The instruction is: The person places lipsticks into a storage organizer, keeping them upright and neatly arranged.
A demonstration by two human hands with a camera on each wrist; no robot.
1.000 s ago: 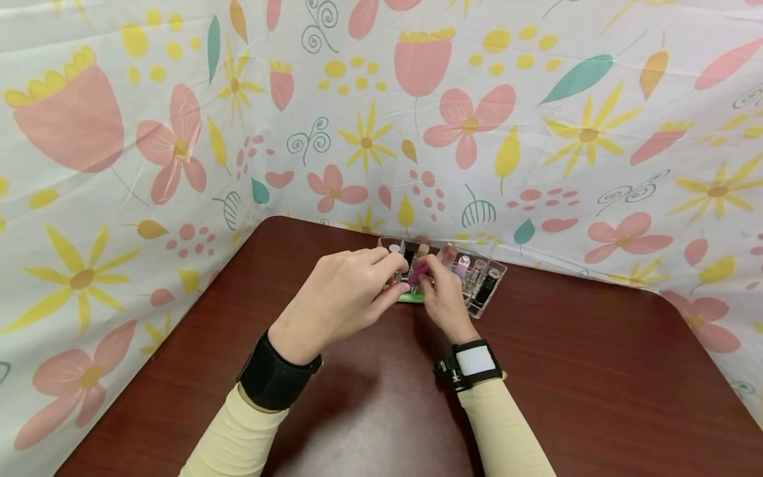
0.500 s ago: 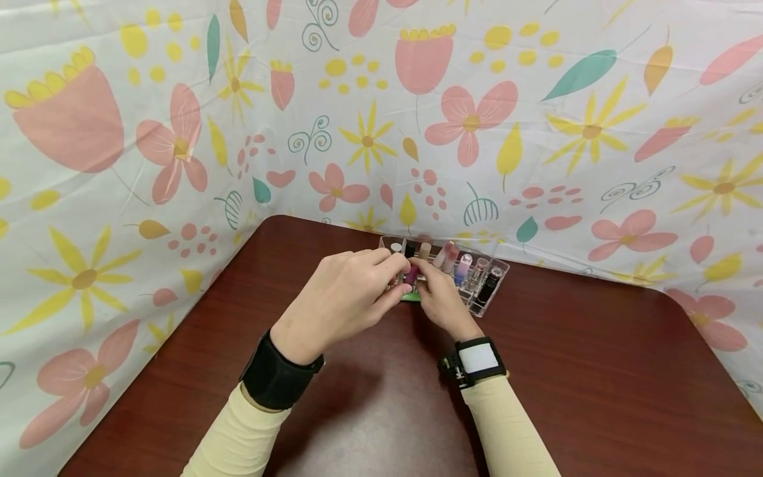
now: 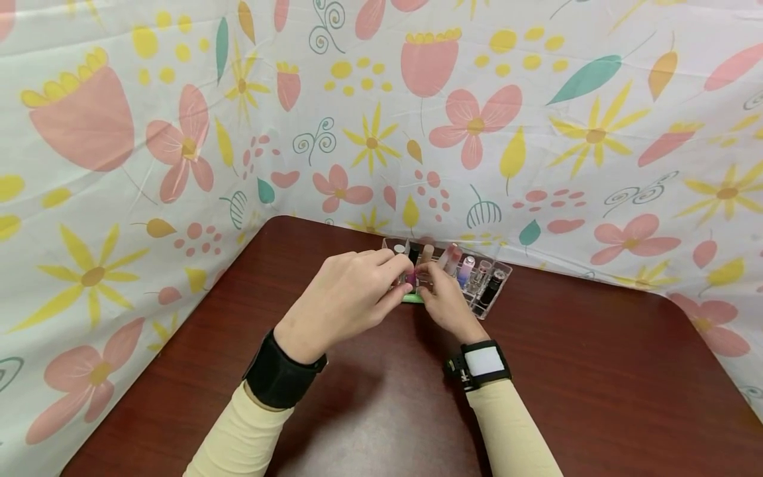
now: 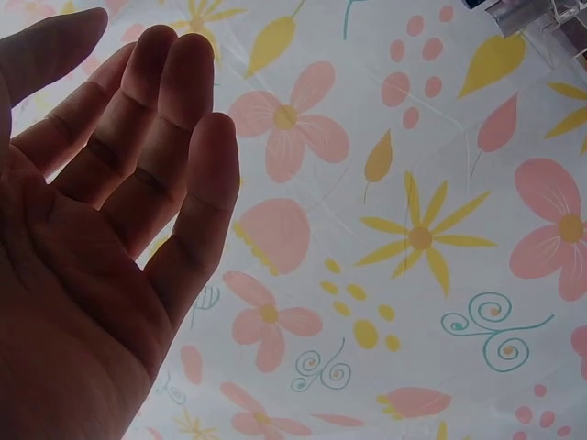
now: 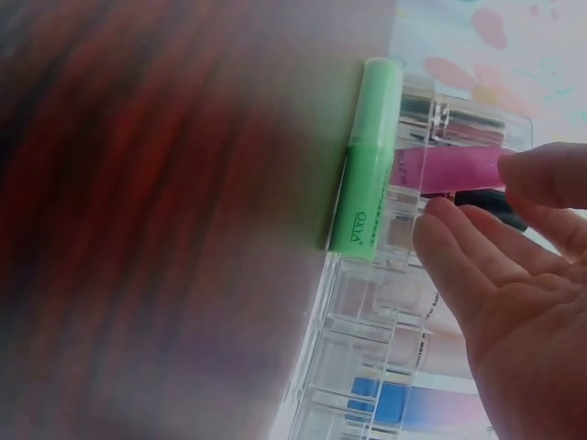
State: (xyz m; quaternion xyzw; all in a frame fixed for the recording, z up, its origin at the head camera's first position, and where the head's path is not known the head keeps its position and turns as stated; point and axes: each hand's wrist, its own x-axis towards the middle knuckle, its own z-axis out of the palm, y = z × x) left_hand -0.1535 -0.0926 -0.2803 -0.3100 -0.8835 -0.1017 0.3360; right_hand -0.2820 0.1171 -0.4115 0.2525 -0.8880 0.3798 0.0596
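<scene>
A clear plastic lipstick organizer (image 5: 316, 367) stands on the table. A magenta tube (image 5: 459, 170) sits in one of its slots, jutting up. My right hand (image 3: 448, 301) is beside that tube; one fingertip is at or just touching its upper end, while the other fingers are apart from it. Along the organizer's front edge lies a green tube (image 5: 367, 183) marked OXYA. My left hand (image 3: 342, 298) hovers at the organizer's left part. In the left wrist view its fingers (image 4: 188, 82) are loosely bent and hold nothing.
Other slots hold a black-capped tube (image 3: 491, 285), a blue-and-lilac tube (image 3: 465, 270), pinkish tubes (image 3: 450, 255) and several more. A floral sheet (image 3: 369, 79) hangs right behind the organizer and along the left of the brown table (image 3: 596, 371).
My right hand brought the magenta tube left and upright into the organizer's slot, then its fingers loosened and drew slightly away. My left hand has stayed nearly in place.
</scene>
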